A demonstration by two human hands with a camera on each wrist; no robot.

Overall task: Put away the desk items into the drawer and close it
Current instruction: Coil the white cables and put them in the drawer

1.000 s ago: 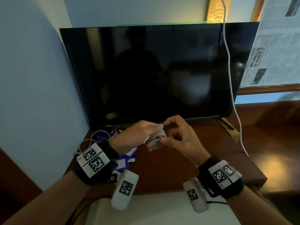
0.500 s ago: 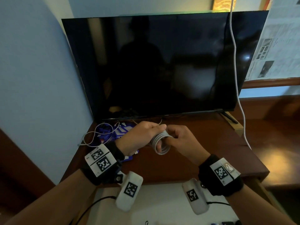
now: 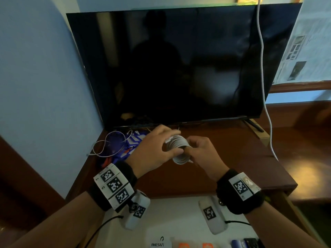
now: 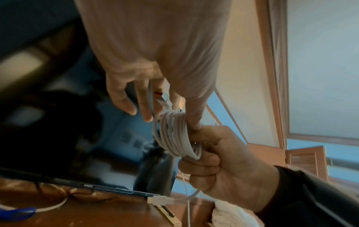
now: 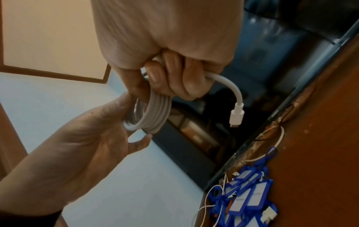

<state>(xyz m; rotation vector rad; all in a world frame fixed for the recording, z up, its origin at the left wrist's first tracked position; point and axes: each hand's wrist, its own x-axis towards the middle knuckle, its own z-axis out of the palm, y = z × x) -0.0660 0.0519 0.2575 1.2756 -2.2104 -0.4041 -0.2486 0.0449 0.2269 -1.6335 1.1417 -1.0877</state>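
Observation:
A white charging cable (image 3: 179,149) is wound into a tight coil and held over the wooden desk (image 3: 223,158) in front of the TV. My left hand (image 3: 155,149) cradles the coil (image 5: 151,116) between thumb and fingers. My right hand (image 3: 198,149) grips its other side in a fist (image 4: 213,161), and a short end with a white plug (image 5: 237,113) hangs from that fist. The drawer (image 3: 179,208) stands open below my wrists, white inside. A heap of blue key tags (image 3: 130,142) tangled with a thin white wire (image 3: 105,145) lies on the desk's back left.
The black TV (image 3: 179,65) fills the back of the desk. A white cord (image 3: 262,68) hangs down across its right side. Small items lie at the drawer's near end: a white pack (image 3: 157,244), orange pieces (image 3: 182,245) and dark blue ones (image 3: 238,243). A blue wall (image 3: 35,86) bounds the left.
A second ago my right fingers pinched the cable's end above the coil. Now both hands clasp the wound coil, slightly lower, and the view has tipped down onto the open drawer.

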